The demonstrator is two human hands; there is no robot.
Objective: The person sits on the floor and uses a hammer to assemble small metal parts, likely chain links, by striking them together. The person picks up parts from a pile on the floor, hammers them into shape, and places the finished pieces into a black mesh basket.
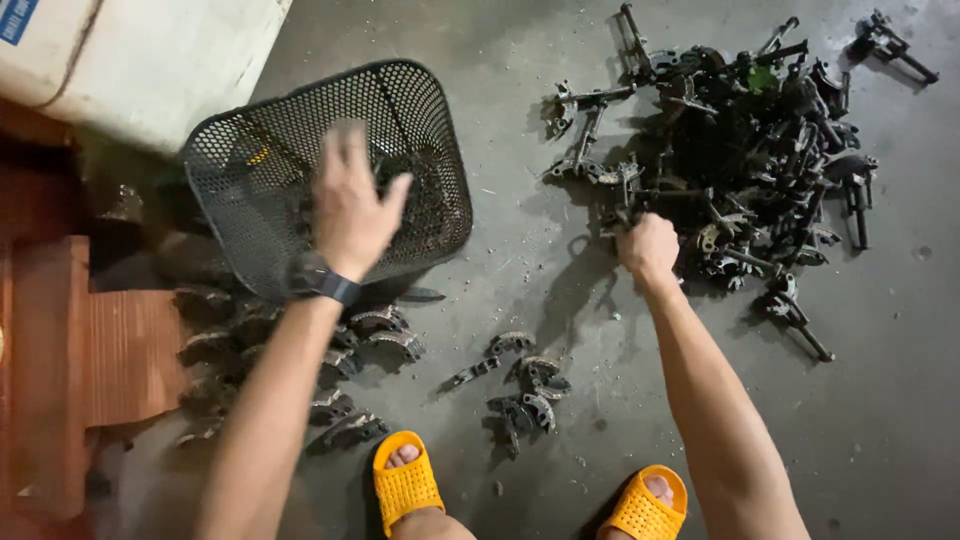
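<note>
Floor (900,420): grey concrete, smooth, filling most of the frame; scattered with small pale chips and grit, densest at centre, with darker stains toward the lower right. Light: from above, casting soft dark shadows onto the concrete at centre. Large pale box-like object (150,60): off-white, scuffed, upper left corner of the frame, with a blue label at its top left edge. Reddish-brown wooden structure (60,370): stepped, ribbed on its top face, running down the left edge from mid-height to the lower left corner. Walls and windows: out of view.
</note>
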